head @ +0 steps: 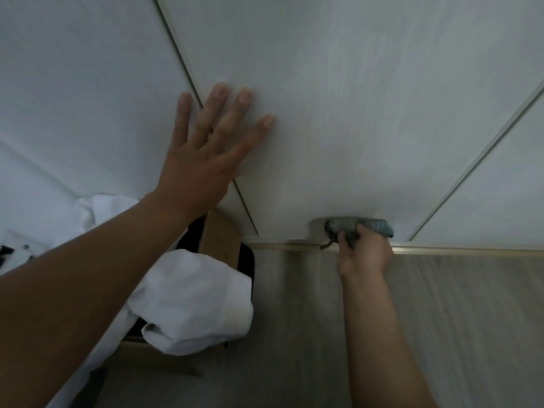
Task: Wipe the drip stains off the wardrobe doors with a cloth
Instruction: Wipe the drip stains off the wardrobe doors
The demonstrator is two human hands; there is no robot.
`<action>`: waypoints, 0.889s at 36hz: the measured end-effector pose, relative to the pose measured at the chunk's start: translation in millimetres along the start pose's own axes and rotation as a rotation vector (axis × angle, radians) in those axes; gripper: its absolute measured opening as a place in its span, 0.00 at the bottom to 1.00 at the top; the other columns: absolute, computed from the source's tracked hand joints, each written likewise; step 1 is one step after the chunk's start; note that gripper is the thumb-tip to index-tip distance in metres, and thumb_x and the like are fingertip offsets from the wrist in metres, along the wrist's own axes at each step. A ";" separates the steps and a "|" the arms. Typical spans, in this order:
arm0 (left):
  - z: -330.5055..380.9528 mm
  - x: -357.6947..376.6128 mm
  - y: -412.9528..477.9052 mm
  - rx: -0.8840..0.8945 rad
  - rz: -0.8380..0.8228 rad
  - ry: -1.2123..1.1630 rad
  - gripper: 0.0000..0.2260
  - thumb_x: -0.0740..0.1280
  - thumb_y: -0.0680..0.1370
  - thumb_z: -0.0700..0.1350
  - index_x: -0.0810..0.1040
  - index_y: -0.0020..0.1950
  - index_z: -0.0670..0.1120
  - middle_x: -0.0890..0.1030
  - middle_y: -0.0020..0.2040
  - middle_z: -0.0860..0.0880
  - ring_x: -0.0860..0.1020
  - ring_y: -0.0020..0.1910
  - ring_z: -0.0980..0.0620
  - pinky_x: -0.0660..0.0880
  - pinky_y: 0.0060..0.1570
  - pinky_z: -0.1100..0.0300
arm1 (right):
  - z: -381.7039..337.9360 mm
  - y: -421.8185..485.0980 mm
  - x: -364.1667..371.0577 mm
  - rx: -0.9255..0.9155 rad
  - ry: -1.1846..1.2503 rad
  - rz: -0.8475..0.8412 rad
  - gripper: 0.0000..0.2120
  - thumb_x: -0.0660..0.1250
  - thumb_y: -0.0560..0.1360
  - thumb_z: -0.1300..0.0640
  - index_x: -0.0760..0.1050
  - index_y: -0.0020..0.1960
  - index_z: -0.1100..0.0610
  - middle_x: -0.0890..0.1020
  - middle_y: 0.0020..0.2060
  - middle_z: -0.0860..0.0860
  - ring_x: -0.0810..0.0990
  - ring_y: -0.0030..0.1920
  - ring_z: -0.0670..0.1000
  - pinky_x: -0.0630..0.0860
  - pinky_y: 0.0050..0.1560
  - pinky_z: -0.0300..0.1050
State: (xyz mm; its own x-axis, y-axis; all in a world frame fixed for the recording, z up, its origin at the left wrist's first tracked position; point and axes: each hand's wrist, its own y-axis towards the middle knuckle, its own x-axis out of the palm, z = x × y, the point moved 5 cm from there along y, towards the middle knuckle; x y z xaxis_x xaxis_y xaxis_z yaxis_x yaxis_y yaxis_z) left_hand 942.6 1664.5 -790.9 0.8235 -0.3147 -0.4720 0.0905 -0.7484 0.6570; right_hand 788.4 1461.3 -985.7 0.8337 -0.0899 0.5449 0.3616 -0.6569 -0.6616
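A white wardrobe door fills the upper middle of the head view, with neighbouring doors to its left and right. My left hand lies flat on it with spread fingers, across the seam to the left door. Low down, my right hand grips a bunched blue-grey cloth and presses it against the bottom edge of the middle door, just above the floor rail. No drip stains are plain to see on the door.
A metal bottom rail runs along the foot of the doors above grey wood-look flooring. To the left, crumpled white fabric hangs over a cardboard box beside a dark object.
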 end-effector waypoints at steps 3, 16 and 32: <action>-1.3 -0.5 -0.1 -0.013 0.020 0.015 0.39 0.75 0.77 0.42 0.58 0.84 0.52 0.57 0.81 0.43 0.45 0.83 0.44 0.54 0.77 0.33 | 5.1 -30.7 32.8 0.029 -0.019 -0.099 0.15 0.63 0.78 0.73 0.76 0.58 0.58 0.80 0.49 0.52 0.78 0.47 0.50 0.83 0.46 0.48; -1.0 -1.6 0.0 0.003 0.028 0.023 0.41 0.77 0.75 0.44 0.59 0.83 0.52 0.58 0.81 0.43 0.59 0.78 0.36 0.56 0.76 0.33 | 62.3 23.5 -5.6 0.016 -0.234 0.145 0.19 0.58 0.77 0.73 0.75 0.61 0.58 0.80 0.59 0.58 0.81 0.58 0.60 0.78 0.62 0.62; -0.9 -4.7 2.6 0.016 0.046 0.011 0.33 0.72 0.78 0.39 0.66 0.81 0.52 0.64 0.80 0.43 0.64 0.76 0.38 0.60 0.74 0.34 | 99.1 87.2 -47.6 -0.061 -0.226 0.192 0.12 0.66 0.74 0.61 0.78 0.56 0.53 0.82 0.55 0.56 0.82 0.53 0.58 0.80 0.60 0.60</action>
State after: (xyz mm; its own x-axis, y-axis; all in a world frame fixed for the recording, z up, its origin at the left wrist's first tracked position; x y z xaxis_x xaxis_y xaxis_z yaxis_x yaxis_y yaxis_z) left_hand 939.4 1664.5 -786.4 0.8326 -0.3424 -0.4353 0.0437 -0.7429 0.6680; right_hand 821.6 1482.5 -1120.3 0.9586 -0.0528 0.2798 0.1680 -0.6885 -0.7055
